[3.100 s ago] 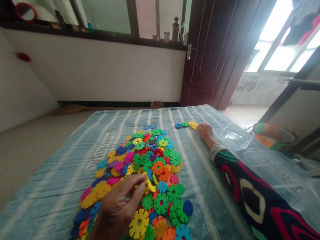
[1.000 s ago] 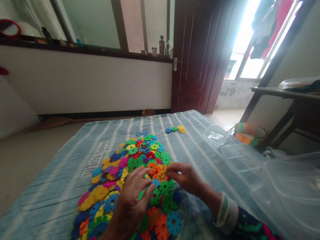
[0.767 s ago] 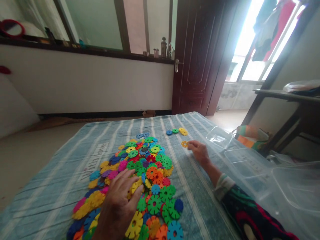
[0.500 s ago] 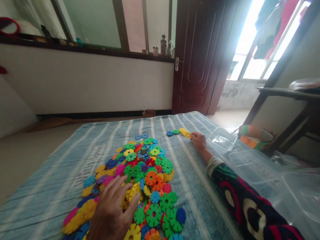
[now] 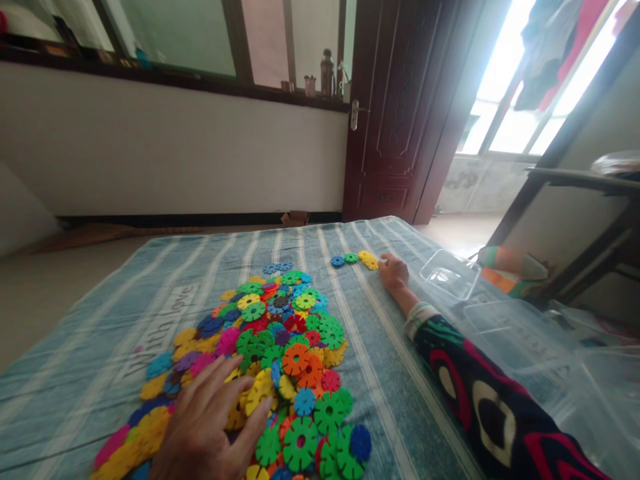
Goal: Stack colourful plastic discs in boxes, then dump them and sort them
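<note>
A pile of flat, coloured plastic snowflake discs [image 5: 280, 333] lies on a blue striped cloth [image 5: 125, 320]. My left hand [image 5: 207, 423] rests flat on the near edge of the pile, fingers spread over yellow discs. My right hand [image 5: 394, 272] is stretched out to the far right of the cloth, its fingers curled beside a small row of discs [image 5: 355, 259]: one blue, one green and some yellow ones. Its fingertips touch the yellow end of the row. My right sleeve [image 5: 480, 400] is dark with a bright pattern.
Clear plastic boxes [image 5: 450, 273] stand along the right edge of the cloth, a larger one [image 5: 515, 333] nearer me. A dark wooden door [image 5: 395, 113] and a white wall are beyond. A dark table frame [image 5: 590, 220] stands at the right.
My right hand left the pile with a yellow disc and carried it out to the small row at the far right. My left hand slid toward me and flattened on the pile.
</note>
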`<state>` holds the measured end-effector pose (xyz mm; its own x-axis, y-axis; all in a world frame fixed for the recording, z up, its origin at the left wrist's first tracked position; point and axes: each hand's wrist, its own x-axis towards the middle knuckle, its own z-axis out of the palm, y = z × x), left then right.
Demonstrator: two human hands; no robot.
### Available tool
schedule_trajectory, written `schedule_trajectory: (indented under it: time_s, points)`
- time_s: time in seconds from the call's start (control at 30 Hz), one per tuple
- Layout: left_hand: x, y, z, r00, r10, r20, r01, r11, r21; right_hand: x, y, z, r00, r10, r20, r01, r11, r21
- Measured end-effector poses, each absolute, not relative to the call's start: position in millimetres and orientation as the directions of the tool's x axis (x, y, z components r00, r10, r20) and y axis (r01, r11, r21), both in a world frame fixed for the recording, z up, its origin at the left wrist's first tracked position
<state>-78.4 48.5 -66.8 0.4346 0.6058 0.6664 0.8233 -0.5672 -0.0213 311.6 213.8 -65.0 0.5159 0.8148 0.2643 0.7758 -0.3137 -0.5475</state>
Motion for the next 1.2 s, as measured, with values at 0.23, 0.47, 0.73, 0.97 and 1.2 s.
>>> schedule_trajectory:
  time_s: [0.23, 0.47, 0.73, 0.97, 1.2]
  points:
    - [-80.2, 48.4, -67.4, 0.451, 0.584, 0.675, 0.818, -0.573, -0.051, 307.3, 210.6, -66.4, 0.439, 0.851, 0.287, 0.829, -0.262, -0.493]
    - [-79.7, 49.3, -66.7, 0.461, 0.597, 0.656, 0.821, -0.568, -0.060, 305.9, 214.8, -67.2, 0.415, 0.862, 0.292, 0.854, -0.257, -0.453]
    - [-80.0, 47.1, -67.1, 0.417, 0.664, 0.620, 0.841, -0.541, 0.014, 306.6, 218.2, -68.2, 0.397, 0.866, 0.304, 0.868, -0.247, -0.431]
    - [-62.3, 38.2, -56.1, 0.325, 0.715, 0.619, 0.866, -0.488, 0.109, 306.5, 215.3, -69.7, 0.398, 0.863, 0.312, 0.865, -0.240, -0.440]
    - [-55.7, 30.6, -44.1, 0.271, 0.791, 0.549, 0.866, -0.450, 0.221, 303.6, 190.9, -73.5, 0.392, 0.866, 0.311, 0.850, -0.212, -0.482]
